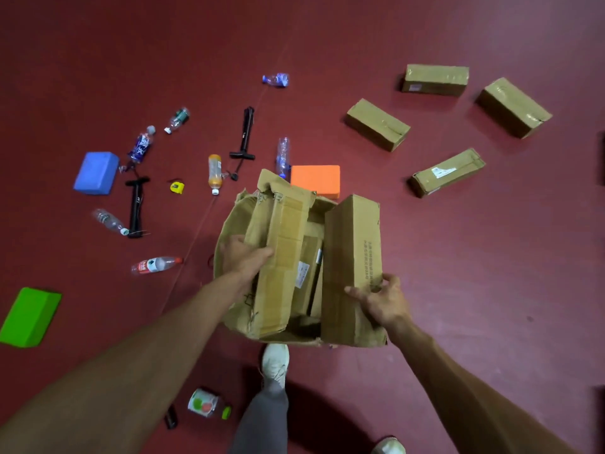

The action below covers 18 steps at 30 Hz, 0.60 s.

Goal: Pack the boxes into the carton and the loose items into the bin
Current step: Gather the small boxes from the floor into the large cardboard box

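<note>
A worn brown carton stands on the red floor right in front of me. My left hand grips its left flap. My right hand holds its right flap. Between the flaps a small labelled box lies inside the carton. Several taped brown boxes lie apart on the floor at the right, among them one, another, a third and a fourth. No bin is in view.
Loose items litter the floor at the left: several plastic bottles, two black hand pumps, a yellow tape measure, blue, orange and green foam blocks. A bottle lies by my shoe.
</note>
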Motion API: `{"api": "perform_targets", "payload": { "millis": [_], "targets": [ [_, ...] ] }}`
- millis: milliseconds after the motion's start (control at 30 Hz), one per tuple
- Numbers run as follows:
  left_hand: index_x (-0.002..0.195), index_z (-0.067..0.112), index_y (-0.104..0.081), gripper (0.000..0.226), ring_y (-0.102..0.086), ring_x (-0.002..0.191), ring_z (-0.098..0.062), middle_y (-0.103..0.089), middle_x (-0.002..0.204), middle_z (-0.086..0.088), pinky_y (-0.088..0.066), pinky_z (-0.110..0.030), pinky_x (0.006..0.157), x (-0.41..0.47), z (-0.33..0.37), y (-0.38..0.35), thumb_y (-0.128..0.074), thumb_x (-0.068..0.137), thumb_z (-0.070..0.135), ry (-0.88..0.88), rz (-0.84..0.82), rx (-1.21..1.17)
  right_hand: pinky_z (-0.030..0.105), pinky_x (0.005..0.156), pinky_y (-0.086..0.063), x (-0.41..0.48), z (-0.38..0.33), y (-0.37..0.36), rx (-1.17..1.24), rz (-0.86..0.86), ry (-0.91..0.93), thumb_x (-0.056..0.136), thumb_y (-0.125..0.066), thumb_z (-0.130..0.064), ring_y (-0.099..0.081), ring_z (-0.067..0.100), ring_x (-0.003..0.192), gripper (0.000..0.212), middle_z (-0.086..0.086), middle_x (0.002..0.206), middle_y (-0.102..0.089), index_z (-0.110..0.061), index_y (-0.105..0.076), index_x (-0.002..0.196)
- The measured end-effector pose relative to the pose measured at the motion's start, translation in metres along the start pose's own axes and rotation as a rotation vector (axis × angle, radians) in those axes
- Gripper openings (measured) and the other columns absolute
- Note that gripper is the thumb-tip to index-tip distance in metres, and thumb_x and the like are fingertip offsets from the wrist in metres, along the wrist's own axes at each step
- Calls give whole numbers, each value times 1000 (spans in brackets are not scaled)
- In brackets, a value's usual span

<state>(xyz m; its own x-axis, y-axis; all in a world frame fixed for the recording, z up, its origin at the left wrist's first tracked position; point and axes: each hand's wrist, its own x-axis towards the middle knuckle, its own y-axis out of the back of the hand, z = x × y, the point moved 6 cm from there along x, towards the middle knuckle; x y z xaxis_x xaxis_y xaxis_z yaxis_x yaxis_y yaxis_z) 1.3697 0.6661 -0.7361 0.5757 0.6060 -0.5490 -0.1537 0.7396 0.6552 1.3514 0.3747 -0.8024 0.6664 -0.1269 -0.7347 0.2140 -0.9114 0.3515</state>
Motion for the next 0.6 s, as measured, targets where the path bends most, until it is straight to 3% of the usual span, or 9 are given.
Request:
{"api": "perform_targets", "payload": {
  "millis": [133,267,333,433,500,567,600],
  "targets": [
    [136,12,-40,79,-44,125,-28,-38,139,-9,-40,-37,100,79,-30,3,-79,72,39,12,-52,98,41,90,-55,44,-7,-77,-19,16,-79,51,-88,-48,-64,23,104,89,2,116,-65,-14,-43,120],
    [136,10,-40,77,-42,128,-29,-38,140,-9,-38,-38,103,142,-55,-2,-76,76,43,17,-101,112,28,83,-49,76,-19,-140,-75,26,-109,71,-83,-36,-59,25,114,74,5,123,-62,-9,-47,130],
    [138,9,-40,73,-42,130,-28,-39,142,-8,-37,-37,104,163,-63,-7,-72,80,41,3,-150,102,29,83,-47,86,-21,-165,-67,0,-113,76,-79,-32,-56,25,118,72,6,127,-58,-9,-44,135],
    [146,13,-33,73,-38,136,-27,-35,150,-8,-32,-36,109,177,-70,-11,-64,87,41,-4,-228,88,37,96,-47,89,-23,-187,-38,-50,-120,80,-75,-34,-51,29,124,78,10,140,-50,-12,-36,144],
    [145,14,-36,67,-42,134,-25,-40,148,-6,-34,-34,107,174,-69,-10,-62,89,39,-17,-247,106,31,90,-46,83,-24,-189,-85,-75,-137,84,-72,-33,-51,29,123,78,11,146,-44,-12,-32,148],
    [138,12,-44,55,-49,122,-23,-49,140,-6,-38,-31,98,165,-64,-7,-60,90,32,-35,-255,119,23,75,-44,78,-27,-181,-132,-60,-122,88,-67,-25,-55,25,107,65,12,141,-49,-10,-38,144],
    [136,12,-47,50,-51,117,-22,-53,136,-6,-39,-29,94,157,-60,-7,-59,91,30,-42,-261,122,23,74,-42,73,-28,-174,-138,-53,-113,90,-65,-22,-55,24,102,58,12,137,-53,-10,-42,142]
  ]
}}
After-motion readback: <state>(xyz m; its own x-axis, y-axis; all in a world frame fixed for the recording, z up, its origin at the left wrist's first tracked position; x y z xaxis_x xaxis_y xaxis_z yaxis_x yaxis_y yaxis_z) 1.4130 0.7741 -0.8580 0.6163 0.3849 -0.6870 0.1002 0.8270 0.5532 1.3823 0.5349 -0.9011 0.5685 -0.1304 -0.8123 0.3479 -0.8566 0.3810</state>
